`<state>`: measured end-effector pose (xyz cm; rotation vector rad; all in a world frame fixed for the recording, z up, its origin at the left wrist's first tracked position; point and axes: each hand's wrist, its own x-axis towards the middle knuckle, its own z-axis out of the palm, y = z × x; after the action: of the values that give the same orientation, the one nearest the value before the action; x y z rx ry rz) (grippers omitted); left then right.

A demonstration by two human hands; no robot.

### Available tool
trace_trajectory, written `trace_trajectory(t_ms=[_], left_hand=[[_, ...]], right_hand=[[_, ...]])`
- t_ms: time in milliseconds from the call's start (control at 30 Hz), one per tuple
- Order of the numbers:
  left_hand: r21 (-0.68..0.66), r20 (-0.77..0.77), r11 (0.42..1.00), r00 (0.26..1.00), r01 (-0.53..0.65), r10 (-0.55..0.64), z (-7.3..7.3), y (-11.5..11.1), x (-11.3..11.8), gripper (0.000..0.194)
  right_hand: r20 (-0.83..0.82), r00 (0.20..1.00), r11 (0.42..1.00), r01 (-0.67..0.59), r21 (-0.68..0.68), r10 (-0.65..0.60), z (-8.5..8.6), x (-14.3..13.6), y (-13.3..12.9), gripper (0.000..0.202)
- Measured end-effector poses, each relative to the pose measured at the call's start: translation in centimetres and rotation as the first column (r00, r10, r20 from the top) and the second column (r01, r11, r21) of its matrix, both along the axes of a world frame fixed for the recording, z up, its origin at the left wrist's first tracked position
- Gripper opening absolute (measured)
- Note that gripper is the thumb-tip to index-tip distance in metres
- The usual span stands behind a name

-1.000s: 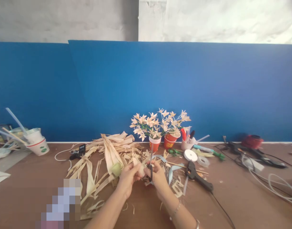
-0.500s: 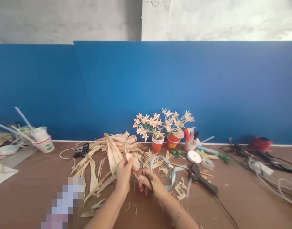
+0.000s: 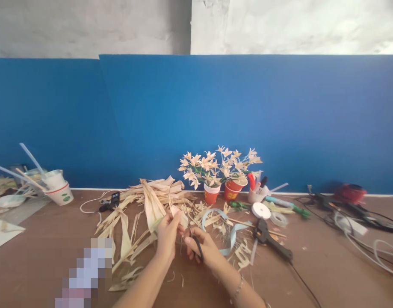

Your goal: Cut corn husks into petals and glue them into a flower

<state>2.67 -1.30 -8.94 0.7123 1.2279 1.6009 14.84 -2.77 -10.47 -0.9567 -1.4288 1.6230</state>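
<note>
Before red paper cups (image 3: 211,196) of seemingly finished cream husk flowers (image 3: 203,163), the left hand (image 3: 166,236) pinches a pale, apparently unfinished husk piece (image 3: 184,220), the right hand (image 3: 207,249) gripping black-handled metal scissors (image 3: 199,246).

Cream flowers (image 3: 203,164) here, red cup (image 3: 231,194) with yellow markings, black-handled scissors (image 3: 199,249), straw-coloured husks (image 3: 153,205), pale-blue ribbon (image 3: 232,239), brown table (image 3: 311,269), blue panel (image 3: 196,107)!

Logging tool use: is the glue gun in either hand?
No: the glue gun lies on the table, apart from the right hand holding scissors and the left hand holding a pale piece.
</note>
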Motion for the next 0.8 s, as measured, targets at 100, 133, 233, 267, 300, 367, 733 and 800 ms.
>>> trace_trajectory(t_ms=[100, 133, 233, 267, 300, 367, 733, 800], left_hand=[[-0.006, 0.003, 1.000, 1.000, -0.004, 0.004, 0.04, 0.03, 0.03, 0.033], [-0.005, 0.004, 1.000, 1.000, -0.004, 0.004, 0.06, 0.04, 0.04, 0.033], [-0.004, 0.007, 1.000, 1.000, 0.001, -0.001, 0.16, 0.00, 0.06, 0.032], [-0.006, 0.009, 1.000, 1.000, 0.004, -0.004, 0.23, -0.03, 0.06, 0.032], [-0.008, 0.014, 1.000, 1.000, 0.008, -0.008, 0.32, -0.07, 0.06, 0.032], [-0.014, 0.028, 1.000, 0.999, 0.021, -0.021, 0.53, -0.15, 0.03, 0.032], [-0.025, 0.069, 0.995, 0.993, 0.096, -0.094, 0.65, 0.36, -0.66, 0.037], [-0.034, 0.080, 0.993, 0.991, 0.111, -0.108, 0.70, 0.47, -0.76, 0.038]], right_hand=[[0.004, 1.000, 1.000, -0.002, 0.004, 0.002, -0.05, 0.05, 0.05, 0.048], [0.009, 1.000, 1.000, -0.003, 0.004, 0.003, -0.07, 0.07, 0.06, 0.048], [0.025, 1.000, 1.000, -0.002, 0.001, 0.002, -0.04, 0.10, 0.05, 0.047], [0.030, 1.000, 1.000, 0.003, -0.001, -0.003, 0.00, 0.10, 0.04, 0.047], [0.033, 0.999, 1.000, 0.009, -0.005, -0.009, 0.05, 0.09, 0.02, 0.047], [0.035, 0.999, 1.000, 0.024, -0.012, -0.023, 0.16, 0.05, -0.01, 0.047], [0.028, 0.999, 0.999, 0.033, 0.003, -0.033, -0.16, 0.49, 0.58, 0.050], [0.034, 0.999, 1.000, 0.030, -0.003, -0.030, -0.19, 0.61, 0.70, 0.051]])
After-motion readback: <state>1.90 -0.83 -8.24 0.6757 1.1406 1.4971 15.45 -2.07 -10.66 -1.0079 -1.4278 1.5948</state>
